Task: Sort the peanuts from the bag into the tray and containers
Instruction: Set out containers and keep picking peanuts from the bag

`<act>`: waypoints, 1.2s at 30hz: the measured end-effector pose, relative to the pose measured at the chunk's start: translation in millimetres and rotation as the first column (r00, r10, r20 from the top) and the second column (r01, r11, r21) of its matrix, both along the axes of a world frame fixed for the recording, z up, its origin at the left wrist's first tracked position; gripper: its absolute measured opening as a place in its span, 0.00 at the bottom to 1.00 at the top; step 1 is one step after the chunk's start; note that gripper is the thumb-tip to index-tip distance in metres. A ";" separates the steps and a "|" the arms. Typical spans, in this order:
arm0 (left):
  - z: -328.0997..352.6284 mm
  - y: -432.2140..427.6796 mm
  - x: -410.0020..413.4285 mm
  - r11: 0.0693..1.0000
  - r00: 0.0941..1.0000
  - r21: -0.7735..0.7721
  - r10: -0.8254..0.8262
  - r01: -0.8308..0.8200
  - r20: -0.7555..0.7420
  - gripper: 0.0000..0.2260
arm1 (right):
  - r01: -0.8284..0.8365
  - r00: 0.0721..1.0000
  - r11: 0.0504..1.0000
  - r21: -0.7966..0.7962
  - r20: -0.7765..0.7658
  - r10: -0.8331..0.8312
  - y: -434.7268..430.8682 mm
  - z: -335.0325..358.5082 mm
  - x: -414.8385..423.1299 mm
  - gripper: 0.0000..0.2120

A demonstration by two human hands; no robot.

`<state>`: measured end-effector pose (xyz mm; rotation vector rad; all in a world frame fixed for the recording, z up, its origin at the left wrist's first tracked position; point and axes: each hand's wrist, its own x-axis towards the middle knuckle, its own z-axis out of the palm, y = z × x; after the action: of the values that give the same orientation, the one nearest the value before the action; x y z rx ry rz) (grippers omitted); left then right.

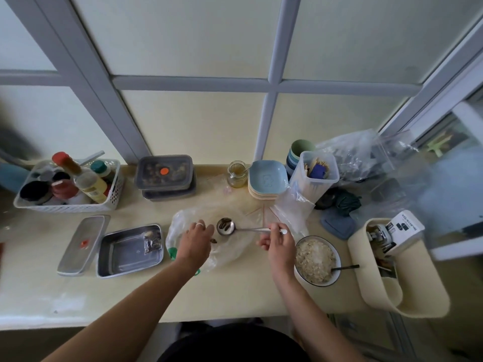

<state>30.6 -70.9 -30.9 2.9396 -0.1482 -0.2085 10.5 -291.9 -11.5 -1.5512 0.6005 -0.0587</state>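
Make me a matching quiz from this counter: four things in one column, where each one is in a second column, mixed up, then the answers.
Things
1. ladle
2. metal tray
3. white bowl
4. white basket

Places
A. far left, full of bottles
B. just left of the plastic bag
C. in the grip of the right hand, over the bag
D. right of the right hand, holding pale grains

Pairs: 1-C, 2-B, 3-D, 4-A

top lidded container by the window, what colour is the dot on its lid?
Orange: a round dot in the middle of the dark translucent lid. Head view, the only one.
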 end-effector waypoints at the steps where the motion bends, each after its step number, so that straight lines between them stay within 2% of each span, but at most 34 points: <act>1: -1.1 0.0 1.7 0.993 0.993 -0.073 0.091 -0.096 -0.070 0.12 | 0.000 1.000 1.000 -0.025 0.012 0.000 0.9 5.7 -0.6 0.11; 4: -7.8 3.4 9.2 0.914 0.948 -0.274 0.254 -0.301 -0.195 0.13 | -0.003 0.998 0.993 -0.121 0.069 0.011 4.6 23.2 -2.0 0.12; 7: -12.1 6.9 14.6 0.864 0.937 -0.372 0.281 -0.340 -0.206 0.13 | -0.012 0.990 0.982 -0.191 0.133 0.038 11.5 41.0 -5.0 0.11; 10: -11.8 7.6 19.5 0.835 0.928 -0.407 0.318 -0.371 -0.192 0.15 | -0.032 0.979 0.963 -0.269 0.186 0.084 17.5 56.0 -7.8 0.11; 14: -13.7 8.5 27.4 0.836 0.931 -0.412 0.302 -0.362 -0.206 0.16 | 0.009 0.957 0.920 -0.393 0.269 0.105 25.5 64.8 -9.9 0.10; 18: -19.8 13.7 32.1 0.810 0.941 -0.484 0.244 -0.331 -0.236 0.14 | 0.010 0.928 0.881 -0.472 0.333 0.168 31.4 69.1 -11.0 0.10; 21: -25.6 20.3 31.2 0.790 0.951 -0.536 0.200 -0.299 -0.237 0.12 | -0.034 0.907 0.826 -0.563 0.331 0.262 34.9 65.0 -10.4 0.13; 25: -30.6 26.6 32.0 0.752 0.945 -0.589 0.136 -0.294 -0.298 0.12 | -0.105 0.884 0.772 -0.627 0.297 0.361 40.4 59.4 -11.1 0.10; 31: -37.7 32.2 30.1 0.728 0.928 -0.621 0.052 -0.289 -0.370 0.24 | -0.134 0.875 0.754 -0.643 0.280 0.394 48.3 62.0 -11.5 0.08; 36: -36.3 25.9 30.1 0.832 0.922 -0.514 -0.006 -0.211 -0.387 0.43 | -0.121 0.902 0.789 -0.602 0.265 0.341 49.4 56.6 -9.5 0.10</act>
<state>60.6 -45.0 -67.1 2.2732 0.0135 -0.5981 1.0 -242.5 45.1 -2.1314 0.0754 -0.3597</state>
